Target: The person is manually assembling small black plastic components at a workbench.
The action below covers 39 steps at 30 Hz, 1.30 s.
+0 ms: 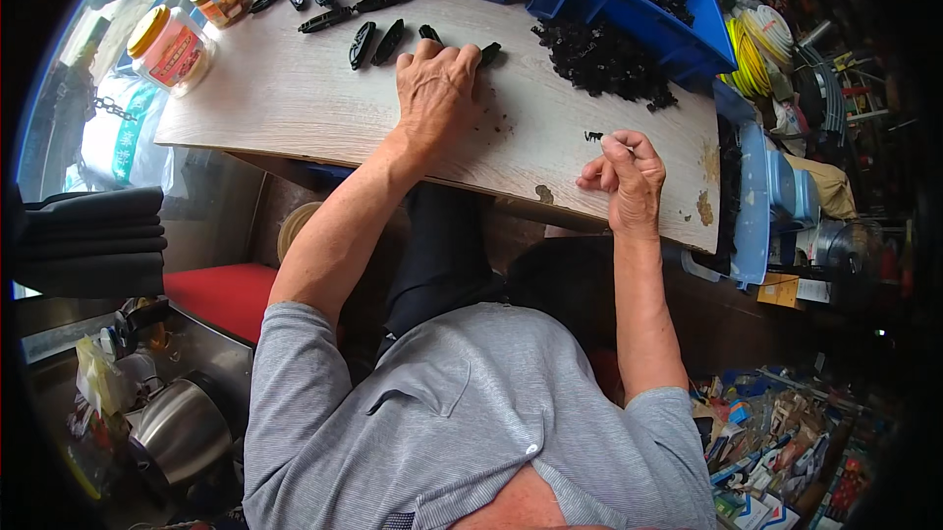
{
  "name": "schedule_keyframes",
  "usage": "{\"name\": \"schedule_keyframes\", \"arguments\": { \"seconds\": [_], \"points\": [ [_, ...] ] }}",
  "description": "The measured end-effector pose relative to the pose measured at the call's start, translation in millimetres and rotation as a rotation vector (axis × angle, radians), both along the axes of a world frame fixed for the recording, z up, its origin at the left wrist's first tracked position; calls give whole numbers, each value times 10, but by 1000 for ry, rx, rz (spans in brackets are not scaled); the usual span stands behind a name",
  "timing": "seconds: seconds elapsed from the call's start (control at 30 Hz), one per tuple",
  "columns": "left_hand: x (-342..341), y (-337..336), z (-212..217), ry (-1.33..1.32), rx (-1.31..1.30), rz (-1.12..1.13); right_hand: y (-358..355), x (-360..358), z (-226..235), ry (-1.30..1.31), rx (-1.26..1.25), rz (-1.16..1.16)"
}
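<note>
My left hand (435, 88) is lowered over the far middle of the table, back of the hand up, with its fingertips hidden beneath it. Glossy black oblong plastic parts show just past it: one end (429, 34) beyond the knuckles, another (490, 54) by its right side. Whether it grips either cannot be seen. Over the right part of the table, my right hand (634, 181) is closed in a pinch on a small black toothed plastic piece (593, 136). To the left of my left hand lie two similar oblong parts (362, 45) (390, 42).
More black parts (326, 19) lie at the far left near lidded jars (175, 54). Blue bins (629, 9) line the back edge. A heap of small black pieces (604, 58) spills before the right bin. A red seat (221, 294) stands below the table at left.
</note>
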State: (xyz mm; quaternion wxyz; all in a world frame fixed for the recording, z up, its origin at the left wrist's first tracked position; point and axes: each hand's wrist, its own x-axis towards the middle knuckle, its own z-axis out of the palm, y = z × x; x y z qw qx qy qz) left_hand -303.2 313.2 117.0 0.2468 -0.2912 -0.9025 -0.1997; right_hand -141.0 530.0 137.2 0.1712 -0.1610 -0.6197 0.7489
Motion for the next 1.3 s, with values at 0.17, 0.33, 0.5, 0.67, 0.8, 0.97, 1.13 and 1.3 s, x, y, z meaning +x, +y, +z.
{"name": "schedule_keyframes", "arguments": {
  "seconds": [0.17,0.33,0.5,0.67,0.8,0.97,1.13,1.3],
  "points": [
    [-38,-3,19,66,-36,52,-2,2,0,-2,6,-12],
    [-33,-1,42,101,-18,63,0,4,10,-4,12,-5],
    [30,50,-14,74,1,-50,-29,-18,17,-1,3,-3],
    [209,213,201,-147,-75,-168,-6,5,5,-5,3,-20],
    [203,216,163,-239,-46,-232,-21,-2,14,3,-4,-19],
    [314,191,290,-321,-78,-208,-12,6,12,12,1,-28],
    [343,103,204,-274,-40,-201,-22,0,7,20,-15,-29],
    [417,-25,159,-243,-11,-209,-44,-5,32,29,-31,-29]
  ]
}}
